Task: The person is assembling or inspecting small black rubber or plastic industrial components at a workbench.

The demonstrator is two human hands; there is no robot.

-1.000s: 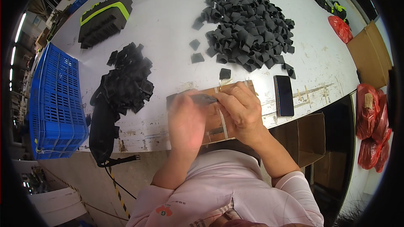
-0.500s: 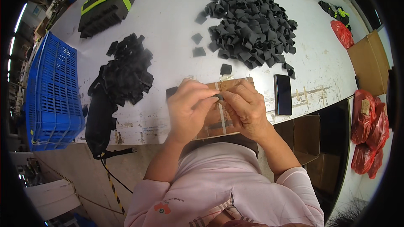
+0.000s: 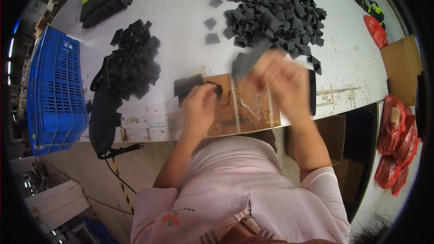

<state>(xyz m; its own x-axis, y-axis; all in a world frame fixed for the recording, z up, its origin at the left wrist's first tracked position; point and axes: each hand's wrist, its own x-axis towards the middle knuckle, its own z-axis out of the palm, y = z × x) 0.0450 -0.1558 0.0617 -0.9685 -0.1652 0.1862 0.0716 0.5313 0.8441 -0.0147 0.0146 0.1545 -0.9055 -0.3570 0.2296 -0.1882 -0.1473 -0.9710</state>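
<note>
My left hand (image 3: 199, 109) is over the left part of a brown board (image 3: 221, 116) at the table's near edge. Its fingers are curled, with a small black fabric piece (image 3: 216, 89) at the fingertips. More dark flat pieces (image 3: 187, 83) lie just beyond that hand. My right hand (image 3: 282, 83), smeared by motion, is above the board's right side. A blurred dark grey piece (image 3: 251, 61) shows by its fingertips; whether they grip it cannot be made out. Beyond is a big heap of dark grey folded fabric loops (image 3: 275, 13).
Left of the board lies a pile of black pieces (image 3: 133, 63) beside a black strapped pouch (image 3: 103, 124). A blue crate (image 3: 56, 92) stands at the left edge. Farther back is a dark stack with a lime band (image 3: 110, 0). A phone (image 3: 312, 92) is partly behind my right hand. Red bags (image 3: 392, 131) hang right.
My hands, together around a small dark piece before, have separated. The left moved slightly left to the dark pieces; the right moved up and right toward the heap. The view has shifted a little.
</note>
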